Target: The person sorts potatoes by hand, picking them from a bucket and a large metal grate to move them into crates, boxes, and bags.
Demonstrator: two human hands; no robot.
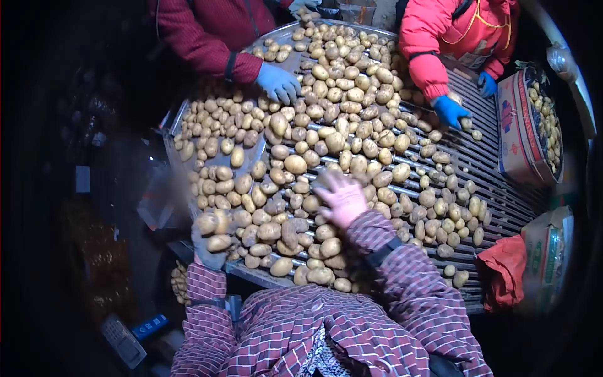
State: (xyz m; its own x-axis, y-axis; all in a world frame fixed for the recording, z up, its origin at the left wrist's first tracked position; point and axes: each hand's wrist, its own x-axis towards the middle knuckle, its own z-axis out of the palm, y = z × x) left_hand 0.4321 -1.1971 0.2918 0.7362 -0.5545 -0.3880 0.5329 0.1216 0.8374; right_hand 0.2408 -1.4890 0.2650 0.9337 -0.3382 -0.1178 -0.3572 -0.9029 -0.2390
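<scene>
Potatoes (295, 164) of mixed sizes lie thickly over a slatted metal sorting table (502, 207). At the table's near left edge, my left hand (211, 257), in a greyish glove, is cupped around a few potatoes (218, 243); motion blurs them and hides some of the fingers. My right hand (344, 200), in a pinkish glove with dark fingertips, reaches over the middle of the heap. Its fingers are spread and touch the potatoes beneath, with nothing gripped in them.
Across the table, one co-worker's blue-gloved hand (279, 83) rests by the potatoes; another's blue-gloved hand (451, 112) is over the slats. A cardboard box (516, 125) of potatoes stands at right, near a red cloth (504, 270) and a second carton (548, 251).
</scene>
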